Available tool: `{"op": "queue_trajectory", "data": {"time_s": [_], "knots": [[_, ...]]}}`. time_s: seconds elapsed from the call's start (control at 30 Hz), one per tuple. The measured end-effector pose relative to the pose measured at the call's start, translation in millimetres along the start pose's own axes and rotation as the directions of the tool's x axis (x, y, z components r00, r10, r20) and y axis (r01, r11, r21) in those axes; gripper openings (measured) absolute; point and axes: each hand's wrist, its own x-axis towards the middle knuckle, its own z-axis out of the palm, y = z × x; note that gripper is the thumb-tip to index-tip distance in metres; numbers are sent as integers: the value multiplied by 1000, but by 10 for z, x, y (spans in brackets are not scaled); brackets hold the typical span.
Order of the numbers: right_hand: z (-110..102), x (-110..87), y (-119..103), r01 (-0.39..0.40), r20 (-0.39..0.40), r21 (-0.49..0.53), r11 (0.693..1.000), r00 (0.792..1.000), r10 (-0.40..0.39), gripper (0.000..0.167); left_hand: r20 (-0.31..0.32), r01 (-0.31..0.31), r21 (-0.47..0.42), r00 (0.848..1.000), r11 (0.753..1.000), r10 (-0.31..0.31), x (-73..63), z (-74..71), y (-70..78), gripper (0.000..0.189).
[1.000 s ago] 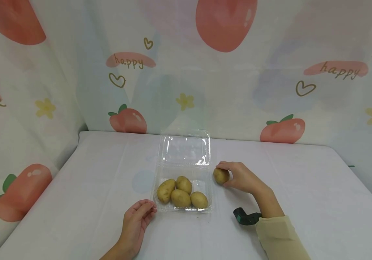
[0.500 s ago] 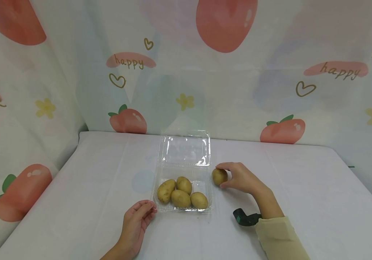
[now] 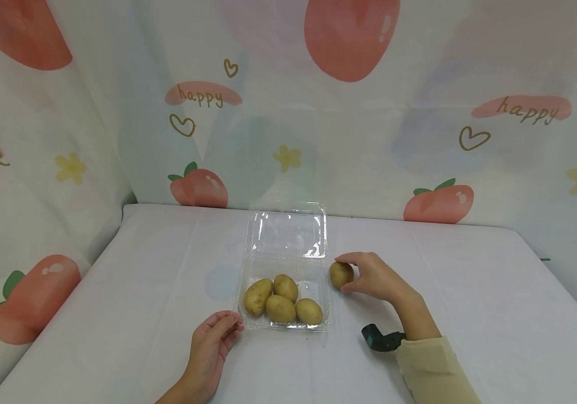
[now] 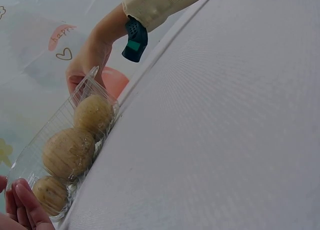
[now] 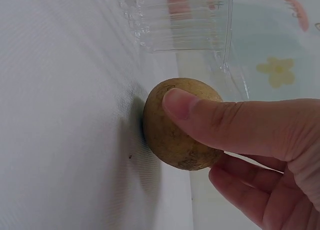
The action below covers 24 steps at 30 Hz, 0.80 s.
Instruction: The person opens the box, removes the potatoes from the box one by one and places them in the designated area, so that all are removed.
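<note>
A potato (image 3: 341,275) is gripped between the thumb and fingers of my right hand (image 3: 374,276), just right of an open clear plastic container (image 3: 310,267). In the right wrist view, that potato (image 5: 182,127) sits at or just over the cloth; I cannot tell if it touches. Several potatoes (image 3: 281,309) lie in the container's near part, and its lid (image 3: 288,233) stands folded back behind. My left hand (image 3: 211,348) pinches the container's near left corner. From the left wrist view, the rim (image 4: 7,186) runs between thumb and fingers (image 4: 31,205).
White cloth (image 3: 157,314) covers the table. A patterned backdrop (image 3: 359,134) rises behind and to the left. A black camera mount (image 3: 381,338) juts from the right wrist, low over the table.
My right hand has shifted the potato very slightly left, nearer the container, then held it there. The left hand, container and potatoes inside have stayed in place.
</note>
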Motion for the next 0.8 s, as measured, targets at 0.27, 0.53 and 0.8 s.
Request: {"op": "queue_trajectory", "data": {"time_s": [0.27,0.53,0.8], "knots": [[-19,-3,-37,1,6,0,1000,1000,-1,53,1,2,-1,1000,1000,-2,-1,2,4,6],[-76,-37,-126,1,-8,-26,1000,1000,-1,54,4,2,-3,1000,1000,-2,-5,1,6,6],[-140,-68,-293,9,-17,-29,1000,1000,-10,54,1,2,-6,1000,1000,-2,-4,0,4,6]]}}
